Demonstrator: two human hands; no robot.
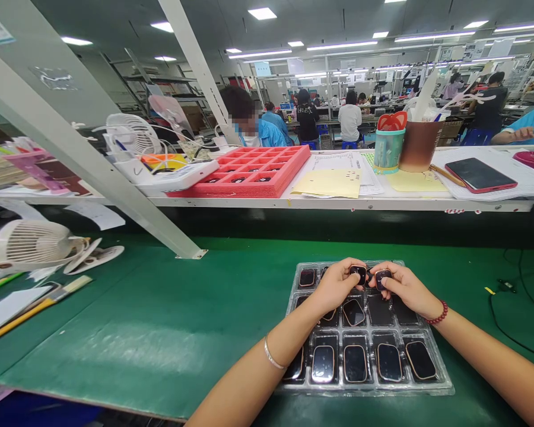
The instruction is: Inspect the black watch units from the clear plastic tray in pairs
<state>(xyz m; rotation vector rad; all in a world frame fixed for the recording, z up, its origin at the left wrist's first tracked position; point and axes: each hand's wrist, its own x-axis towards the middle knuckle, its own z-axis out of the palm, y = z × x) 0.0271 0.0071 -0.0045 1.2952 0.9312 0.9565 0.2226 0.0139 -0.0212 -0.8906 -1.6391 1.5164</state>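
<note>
A clear plastic tray (365,388) with square compartments lies on the green bench, several smartwatch bodies in it, dark-screened with gold-coloured rims. Over its far rows, my left hand (340,281) pinches one smartwatch (358,273), thumb across its edge. Close beside it, my right hand (400,284) grips another smartwatch (382,279), its thumb on the screen. Both screens face me and show small light marks. In the front row of the tray a smartwatch (355,363) rests in its pocket. Part of the tray's left side is hidden under my left forearm.
A white fan (40,244) and a brush (66,290) lie at the left. Above the bench runs a shelf with a red foam tray (249,172), papers, a cup (389,145) and a phone (480,174). A slanted white post stands left; a black cable (511,338) lies right.
</note>
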